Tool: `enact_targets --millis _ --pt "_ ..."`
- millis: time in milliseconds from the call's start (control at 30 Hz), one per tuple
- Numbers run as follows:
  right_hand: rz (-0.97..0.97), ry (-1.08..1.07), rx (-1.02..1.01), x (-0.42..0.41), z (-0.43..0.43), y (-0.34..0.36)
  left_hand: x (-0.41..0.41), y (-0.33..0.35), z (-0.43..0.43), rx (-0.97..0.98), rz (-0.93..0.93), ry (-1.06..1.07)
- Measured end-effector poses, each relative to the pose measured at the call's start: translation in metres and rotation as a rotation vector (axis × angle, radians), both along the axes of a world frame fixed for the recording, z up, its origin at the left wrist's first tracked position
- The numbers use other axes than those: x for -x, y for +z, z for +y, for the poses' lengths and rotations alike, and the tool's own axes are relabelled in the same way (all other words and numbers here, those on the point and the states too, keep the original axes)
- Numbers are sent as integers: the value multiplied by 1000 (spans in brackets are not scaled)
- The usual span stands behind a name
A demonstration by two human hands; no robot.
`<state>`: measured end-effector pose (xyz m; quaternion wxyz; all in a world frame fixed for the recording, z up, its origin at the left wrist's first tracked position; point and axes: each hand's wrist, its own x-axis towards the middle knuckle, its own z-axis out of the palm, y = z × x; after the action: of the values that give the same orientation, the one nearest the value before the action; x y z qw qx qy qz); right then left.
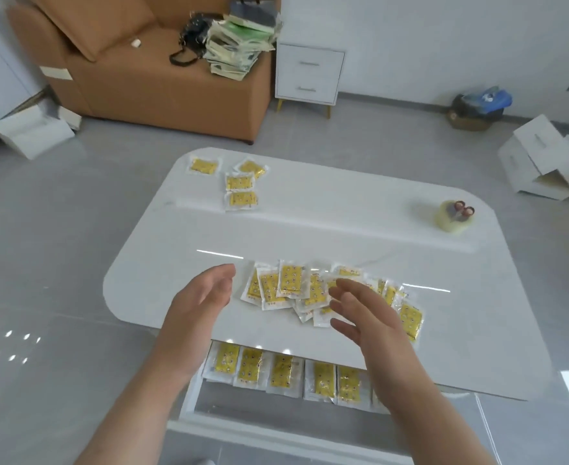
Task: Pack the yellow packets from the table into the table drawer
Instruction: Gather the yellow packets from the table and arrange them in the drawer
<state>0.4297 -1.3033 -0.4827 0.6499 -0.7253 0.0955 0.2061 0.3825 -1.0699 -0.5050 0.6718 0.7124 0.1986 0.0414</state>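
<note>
While our left hand (206, 297) and right hand (365, 313) are spread and empty, packets (290, 280) lie heaped between them on the table (310, 229); the right one covers some packets and the right end of the drawer (189, 396).

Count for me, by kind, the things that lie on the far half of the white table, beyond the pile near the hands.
Yellow packets in clear wrappers: 4
Pale roll of clear tape: 1
Small item with two brown round handles, standing in the roll: 1
Total: 6
</note>
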Motion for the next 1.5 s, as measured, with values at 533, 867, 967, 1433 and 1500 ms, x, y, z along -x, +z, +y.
enact_targets --millis 533,867,967,1433,1500 --pt "-226 98 -97 11 -10 291 17 290 -9 31 -294 63" --pt "-304 246 -141 21 30 316 90 318 17 -63 -316 262" --pt "-296 270 -164 34 63 320 115 325 46 -72 -339 308" --pt "-340 232 -202 102 253 326 178 345 242 -19 -342 305" --pt "-336 245 -196 105 272 328 173 342 259 -20 -309 282"
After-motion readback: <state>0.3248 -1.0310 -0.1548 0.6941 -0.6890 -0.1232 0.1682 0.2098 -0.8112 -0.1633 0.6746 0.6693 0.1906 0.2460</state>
